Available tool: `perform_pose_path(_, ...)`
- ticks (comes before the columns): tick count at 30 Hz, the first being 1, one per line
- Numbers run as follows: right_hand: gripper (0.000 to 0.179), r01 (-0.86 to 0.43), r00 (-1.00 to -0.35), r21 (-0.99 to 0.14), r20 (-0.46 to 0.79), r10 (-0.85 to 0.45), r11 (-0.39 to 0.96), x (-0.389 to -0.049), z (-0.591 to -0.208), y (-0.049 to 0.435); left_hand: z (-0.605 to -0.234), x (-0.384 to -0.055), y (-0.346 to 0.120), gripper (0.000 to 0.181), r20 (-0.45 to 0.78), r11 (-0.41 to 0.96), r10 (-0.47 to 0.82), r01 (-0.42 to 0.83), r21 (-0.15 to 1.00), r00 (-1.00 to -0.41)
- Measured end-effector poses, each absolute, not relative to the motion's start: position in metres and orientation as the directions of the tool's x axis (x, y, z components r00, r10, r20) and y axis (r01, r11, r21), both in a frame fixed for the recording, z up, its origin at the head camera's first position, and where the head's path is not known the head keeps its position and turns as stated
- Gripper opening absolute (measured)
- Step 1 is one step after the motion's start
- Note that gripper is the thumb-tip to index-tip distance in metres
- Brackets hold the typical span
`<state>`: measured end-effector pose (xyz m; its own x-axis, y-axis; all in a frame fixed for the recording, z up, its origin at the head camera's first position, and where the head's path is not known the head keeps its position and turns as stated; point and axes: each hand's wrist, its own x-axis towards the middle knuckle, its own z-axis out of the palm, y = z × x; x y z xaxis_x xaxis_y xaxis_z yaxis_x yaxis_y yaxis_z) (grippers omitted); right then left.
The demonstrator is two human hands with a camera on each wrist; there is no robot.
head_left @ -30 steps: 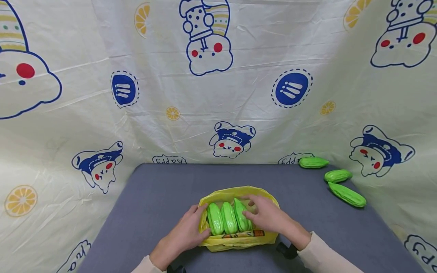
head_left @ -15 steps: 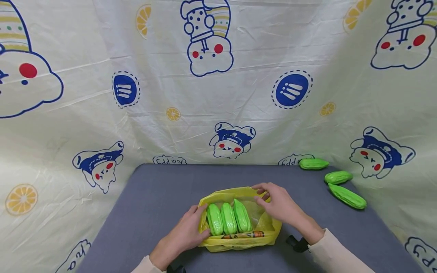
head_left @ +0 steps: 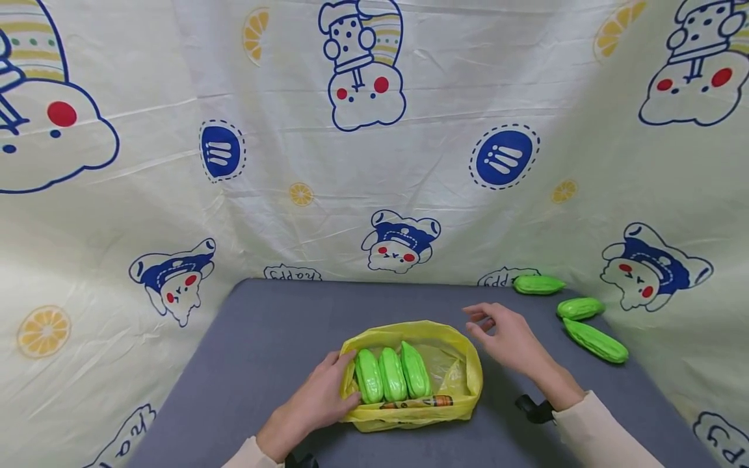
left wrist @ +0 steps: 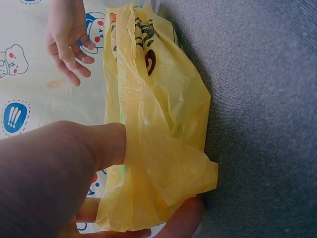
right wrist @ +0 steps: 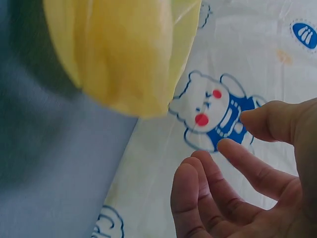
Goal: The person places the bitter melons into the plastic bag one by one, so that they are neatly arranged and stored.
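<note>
A yellow plastic bag (head_left: 412, 419) stands on the table with its mouth spread wide. Inside it, three bright green bitter melons (head_left: 393, 375) lie side by side toward the left. My left hand (head_left: 318, 395) grips the bag's left side; in the left wrist view the thumb (left wrist: 110, 144) goes over the rim while fingers lie against the outer side. Just off the bag's right rim, my right hand (head_left: 508, 335) hovers with nothing in it. Its fingers (right wrist: 235, 196) are loosely bent and apart from the thumb in the right wrist view.
At the table's back right corner lie three more green bitter melons, one (head_left: 538, 285) at the far edge, one (head_left: 579, 308) by the right edge and one (head_left: 597, 340) touching it. A printed white curtain (head_left: 445, 162) surrounds the dark grey table (head_left: 281, 331).
My right hand has come up out of the bag and moved right, away from the rightmost bitter melon inside. My left hand stays on the bag's left side.
</note>
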<state>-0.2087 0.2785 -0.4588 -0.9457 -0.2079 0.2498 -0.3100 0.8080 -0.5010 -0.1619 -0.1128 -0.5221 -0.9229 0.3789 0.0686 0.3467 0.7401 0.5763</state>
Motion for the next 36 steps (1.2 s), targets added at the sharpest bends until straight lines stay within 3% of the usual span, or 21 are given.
perform_pose_path(36,0.043,-0.235,-0.948,-0.442,0.302,-0.103,0.866,-0.231,-0.495,0.391,-0.521,-0.16,-0.116,0.078,0.038,0.738,0.386,0.333,0.588,-0.922)
